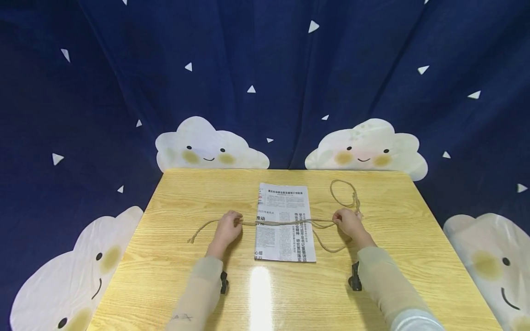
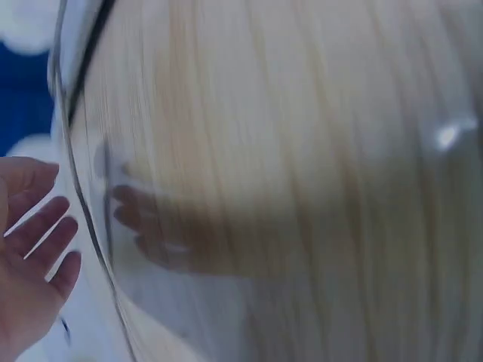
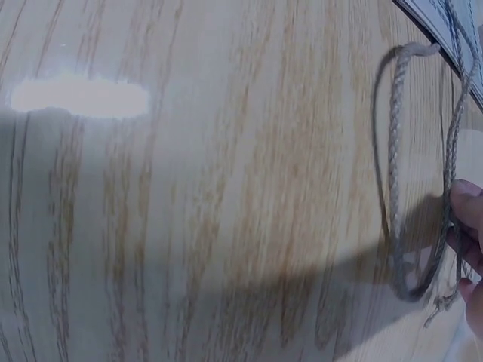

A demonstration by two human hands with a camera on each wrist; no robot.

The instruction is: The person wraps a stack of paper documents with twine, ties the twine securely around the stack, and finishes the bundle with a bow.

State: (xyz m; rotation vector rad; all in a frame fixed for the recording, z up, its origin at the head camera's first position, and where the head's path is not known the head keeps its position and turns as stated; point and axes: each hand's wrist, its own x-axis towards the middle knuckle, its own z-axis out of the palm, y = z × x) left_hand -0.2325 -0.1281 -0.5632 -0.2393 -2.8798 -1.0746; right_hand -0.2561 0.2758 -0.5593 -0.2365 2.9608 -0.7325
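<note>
A folded newspaper (image 1: 285, 243) lies flat on the wooden table. Across its middle runs a thin braided rope (image 1: 273, 223), doubled in places, with a loop at the right. Beside the paper's left edge my left hand (image 1: 228, 226) is at the rope; in the left wrist view its fingers (image 2: 54, 240) are loosely spread, with the rope (image 2: 89, 219) passing just beyond the fingertips. My right hand (image 1: 348, 221), to the right of the paper, pinches the rope between thumb and fingers. The right wrist view shows a rope bend (image 3: 395, 151) hanging down near that hand (image 3: 469, 226).
Beyond the right hand, a curved length of rope lies on the table (image 1: 178, 280). A loose rope end trails left of the left hand. Dark blue curtain (image 1: 285, 92) with cloud prints hangs behind the table. Each wrist wears a black camera.
</note>
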